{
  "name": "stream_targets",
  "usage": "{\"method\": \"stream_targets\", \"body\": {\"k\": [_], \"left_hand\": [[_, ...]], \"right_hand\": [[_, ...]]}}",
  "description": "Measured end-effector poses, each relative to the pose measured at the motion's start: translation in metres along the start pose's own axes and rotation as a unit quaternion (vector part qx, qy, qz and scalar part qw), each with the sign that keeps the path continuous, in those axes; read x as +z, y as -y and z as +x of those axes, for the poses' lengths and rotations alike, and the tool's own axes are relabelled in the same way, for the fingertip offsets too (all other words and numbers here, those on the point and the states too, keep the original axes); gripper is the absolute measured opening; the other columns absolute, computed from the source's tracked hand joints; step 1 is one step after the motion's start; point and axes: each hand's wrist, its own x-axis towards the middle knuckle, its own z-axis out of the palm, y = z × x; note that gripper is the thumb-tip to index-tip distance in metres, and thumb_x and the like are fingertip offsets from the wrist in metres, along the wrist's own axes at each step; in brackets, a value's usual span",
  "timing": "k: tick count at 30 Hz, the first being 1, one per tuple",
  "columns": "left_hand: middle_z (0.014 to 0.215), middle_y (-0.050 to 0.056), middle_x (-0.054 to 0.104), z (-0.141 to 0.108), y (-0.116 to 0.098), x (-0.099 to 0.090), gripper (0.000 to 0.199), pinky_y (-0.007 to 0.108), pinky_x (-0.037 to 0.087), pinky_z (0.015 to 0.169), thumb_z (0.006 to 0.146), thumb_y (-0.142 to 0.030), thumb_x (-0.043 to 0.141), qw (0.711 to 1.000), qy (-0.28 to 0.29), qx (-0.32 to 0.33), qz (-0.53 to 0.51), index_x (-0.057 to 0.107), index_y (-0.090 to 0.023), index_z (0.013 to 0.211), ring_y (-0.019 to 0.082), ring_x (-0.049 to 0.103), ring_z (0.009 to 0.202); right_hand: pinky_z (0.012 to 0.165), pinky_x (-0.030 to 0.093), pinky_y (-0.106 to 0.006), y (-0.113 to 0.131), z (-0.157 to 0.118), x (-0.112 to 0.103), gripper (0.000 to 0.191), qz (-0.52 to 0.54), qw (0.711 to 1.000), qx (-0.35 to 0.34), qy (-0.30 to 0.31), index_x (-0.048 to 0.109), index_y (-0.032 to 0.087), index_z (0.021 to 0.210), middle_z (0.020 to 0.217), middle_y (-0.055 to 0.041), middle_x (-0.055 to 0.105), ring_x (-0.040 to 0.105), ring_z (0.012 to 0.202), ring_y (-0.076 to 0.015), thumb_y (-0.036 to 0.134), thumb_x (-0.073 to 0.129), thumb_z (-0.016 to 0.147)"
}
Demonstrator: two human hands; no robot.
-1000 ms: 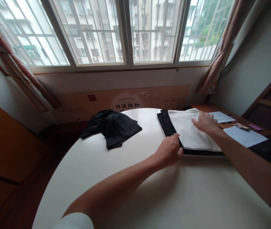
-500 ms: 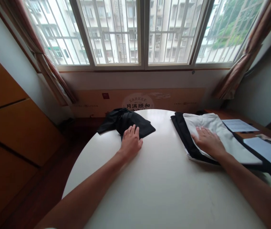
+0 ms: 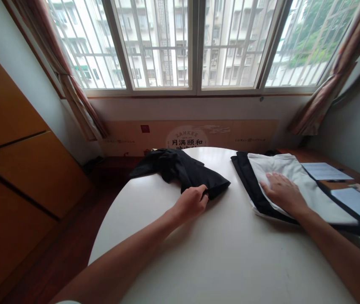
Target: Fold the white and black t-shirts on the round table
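Observation:
A crumpled black garment (image 3: 180, 166) lies at the far left edge of the white round table (image 3: 224, 249), part of it reaching past the rim. My left hand (image 3: 194, 200) is closed on the garment's near edge, fingers curled round the cloth. On the right is a stack of folded clothes, with a white garment (image 3: 316, 192) on top and black cloth (image 3: 246, 177) showing beneath it. My right hand (image 3: 283, 190) rests flat on the white garment, its fingers stretched out.
Beyond the table, a printed box panel (image 3: 230, 137) stands below the barred window. To the right, a brown desk (image 3: 338, 184) holds paper sheets (image 3: 359, 204). Orange cabinets (image 3: 34, 169) stand on the left, and curtains hang at both sides.
My left hand has closed on the black garment and pulled its near part to the right and slightly closer. My right hand stays on the white garment. The view has shifted a little.

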Motion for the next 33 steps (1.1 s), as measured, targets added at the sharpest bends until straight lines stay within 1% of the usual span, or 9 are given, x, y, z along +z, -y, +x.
{"method": "stream_targets", "body": {"k": [6, 10, 12, 16, 19, 22, 26, 30, 33], "left_hand": [[0.071, -0.003, 0.058, -0.022, -0.033, 0.013, 0.015, 0.023, 0.036, 0.056, 0.096, -0.029, 0.061, 0.947, 0.169, 0.035, -0.269, 0.066, -0.016, 0.090, 0.012, 0.051, 0.063], [0.073, -0.004, 0.058, -0.041, -0.060, 0.016, 0.031, 0.021, 0.041, 0.059, 0.090, -0.045, 0.077, 0.844, 0.374, 0.068, -0.379, 0.066, -0.016, 0.093, 0.011, 0.050, 0.065], [0.075, -0.004, 0.060, -0.047, -0.069, 0.012, 0.040, 0.022, 0.043, 0.063, 0.084, -0.052, 0.083, 0.800, 0.426, 0.079, -0.416, 0.066, -0.016, 0.093, 0.011, 0.052, 0.069], [0.077, -0.003, 0.060, -0.042, -0.072, 0.003, 0.036, 0.023, 0.043, 0.067, 0.089, -0.050, 0.078, 0.837, 0.300, 0.042, -0.457, 0.066, -0.016, 0.089, 0.012, 0.052, 0.072], [0.084, 0.001, 0.067, -0.025, -0.058, 0.000, 0.030, 0.026, 0.045, 0.072, 0.090, -0.044, 0.074, 0.877, 0.118, -0.031, -0.464, 0.069, -0.015, 0.090, 0.015, 0.058, 0.077], [0.089, 0.004, 0.069, -0.008, -0.039, -0.003, 0.031, 0.028, 0.048, 0.075, 0.087, -0.044, 0.075, 0.871, 0.013, -0.095, -0.481, 0.068, -0.016, 0.097, 0.018, 0.063, 0.081], [0.106, 0.010, 0.068, -0.002, -0.028, -0.010, 0.060, 0.035, 0.050, 0.088, 0.078, -0.055, 0.084, 0.882, -0.037, -0.135, -0.451, 0.060, -0.016, 0.116, 0.024, 0.065, 0.099], [0.137, 0.019, 0.058, -0.016, -0.039, -0.011, 0.096, 0.046, 0.046, 0.108, 0.062, -0.059, 0.095, 0.955, -0.004, -0.041, -0.294, 0.055, -0.015, 0.137, 0.037, 0.056, 0.127], [0.123, 0.014, 0.065, -0.023, -0.045, -0.004, 0.068, 0.042, 0.048, 0.101, 0.068, -0.046, 0.091, 0.973, 0.029, 0.045, -0.224, 0.064, -0.017, 0.123, 0.035, 0.060, 0.117]], "right_hand": [[0.109, 0.047, -0.061, 0.000, -0.001, -0.003, 0.058, -0.011, 0.998, -0.034, -0.058, 0.069, 0.007, 0.127, 0.138, -0.0297, 0.066, 0.057, 0.136, -0.0451, 0.045, 0.033, 0.104], [0.111, 0.046, -0.065, 0.002, -0.002, -0.003, 0.050, 0.048, 0.988, -0.087, -0.117, 0.072, 0.009, 0.121, 0.133, -0.0257, 0.070, 0.056, 0.138, -0.0463, 0.040, 0.038, 0.102], [0.115, 0.043, -0.066, 0.008, -0.004, -0.008, 0.047, 0.110, 0.979, -0.111, -0.132, 0.073, 0.011, 0.121, 0.137, -0.0235, 0.069, 0.051, 0.144, -0.0451, 0.039, 0.040, 0.101], [0.122, 0.038, -0.063, 0.033, -0.016, -0.041, 0.042, 0.303, 0.939, -0.140, -0.086, 0.075, 0.019, 0.118, 0.144, -0.0185, 0.067, 0.047, 0.149, -0.0411, 0.048, 0.050, 0.101], [0.117, 0.046, -0.056, 0.061, -0.037, -0.075, 0.046, 0.463, 0.863, -0.188, 0.077, 0.073, 0.025, 0.129, 0.140, -0.0119, 0.071, 0.060, 0.137, -0.0371, 0.057, 0.053, 0.103], [0.103, 0.057, -0.048, 0.091, -0.062, -0.094, 0.056, 0.504, 0.817, -0.209, 0.188, 0.069, 0.027, 0.138, 0.128, -0.0098, 0.076, 0.071, 0.117, -0.0345, 0.059, 0.072, 0.092], [0.091, 0.060, -0.042, 0.115, -0.074, -0.091, 0.042, 0.540, 0.801, -0.145, 0.213, 0.073, 0.023, 0.124, 0.108, -0.0070, 0.079, 0.074, 0.099, -0.0296, 0.051, 0.075, 0.092], [0.082, 0.062, -0.036, 0.111, -0.061, -0.091, 0.038, 0.697, 0.695, 0.031, 0.172, 0.070, 0.023, 0.120, 0.106, -0.0056, 0.079, 0.075, 0.097, -0.0276, 0.052, 0.072, 0.095], [0.070, 0.061, -0.029, 0.102, -0.051, -0.097, 0.036, 0.758, 0.627, 0.123, 0.132, 0.069, 0.026, 0.118, 0.100, -0.0028, 0.079, 0.076, 0.086, -0.0239, 0.046, 0.079, 0.091]]}}
